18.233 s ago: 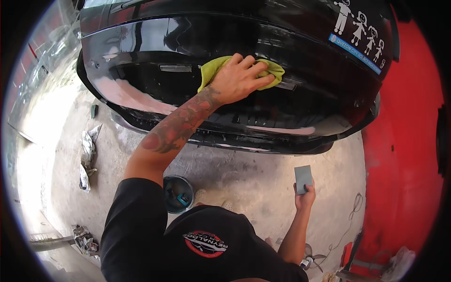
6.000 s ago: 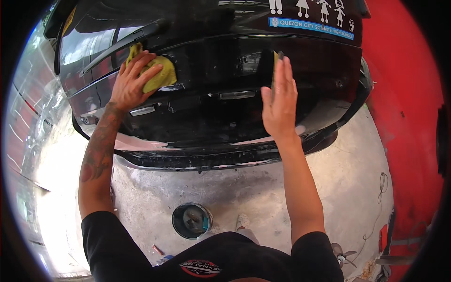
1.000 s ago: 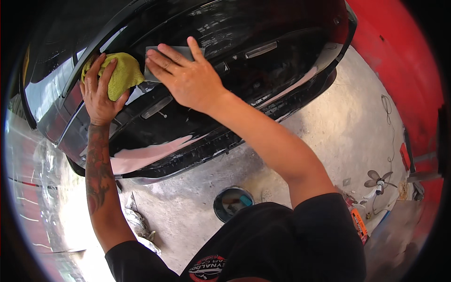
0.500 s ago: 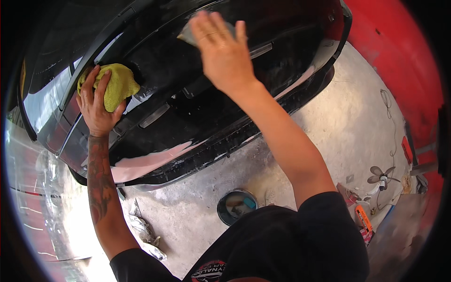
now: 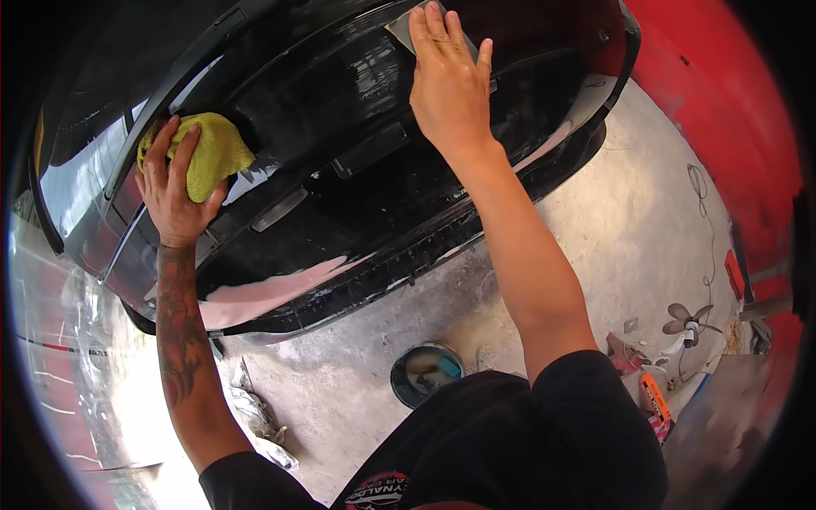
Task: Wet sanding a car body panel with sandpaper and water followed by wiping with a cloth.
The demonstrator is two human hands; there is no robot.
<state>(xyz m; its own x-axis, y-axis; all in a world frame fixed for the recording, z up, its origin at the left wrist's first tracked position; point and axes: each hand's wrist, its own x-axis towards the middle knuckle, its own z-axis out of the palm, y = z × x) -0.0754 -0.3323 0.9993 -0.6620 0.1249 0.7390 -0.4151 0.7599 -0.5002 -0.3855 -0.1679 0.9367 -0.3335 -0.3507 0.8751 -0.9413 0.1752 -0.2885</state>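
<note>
A glossy black car rear (image 5: 306,110) fills the upper middle, with wet-looking streaks on its panel. My left hand (image 5: 176,200) is closed round a bunched yellow-green cloth (image 5: 214,157), resting against the left side of the car rear. Farther up and to the right, my right hand (image 5: 450,102) lies with fingers stretched over a thin grey sheet (image 5: 401,32), which looks like sandpaper, pressing it to the panel. A corner of the sheet shows left of the fingers; the rest is hidden under them.
Pinkish patches (image 5: 272,293) mark the bumper. On the concrete floor stands a dark bucket (image 5: 427,374) with a blue item inside. Crumpled plastic (image 5: 259,416) lies lower left. At the right are a fan blade unit (image 5: 690,326), an orange box (image 5: 654,395) and a red panel (image 5: 722,93).
My right hand has slid the grey sheet to the right and slightly up across the panel. My left hand and the cloth have stayed nearly in place.
</note>
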